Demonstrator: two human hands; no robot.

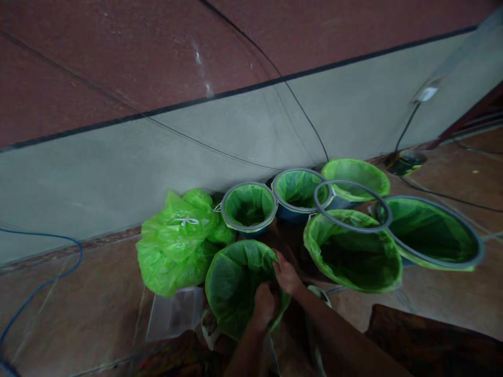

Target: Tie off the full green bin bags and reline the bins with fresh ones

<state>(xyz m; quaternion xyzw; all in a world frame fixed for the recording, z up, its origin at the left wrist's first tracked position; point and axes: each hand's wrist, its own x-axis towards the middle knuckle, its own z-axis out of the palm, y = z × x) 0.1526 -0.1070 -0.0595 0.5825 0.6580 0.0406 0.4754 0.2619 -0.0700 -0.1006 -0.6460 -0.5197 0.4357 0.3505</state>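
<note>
A bin lined with a green plastic bag (231, 283) stands on the floor right in front of me. My left hand (264, 305) is closed on the bag's near rim, fingers curled over the edge. My right hand (287, 275) grips the same rim a little further right, fingers pressed on the green plastic. Both forearms reach in from the bottom of the view.
Several more green-lined bins (249, 207) (353, 251) (432, 233) stand along the grey wall; a loose grey ring (352, 205) rests across two. Tied full green bags (176, 241) lie left, above a clear plastic sheet (175, 313). Cables run over wall and floor.
</note>
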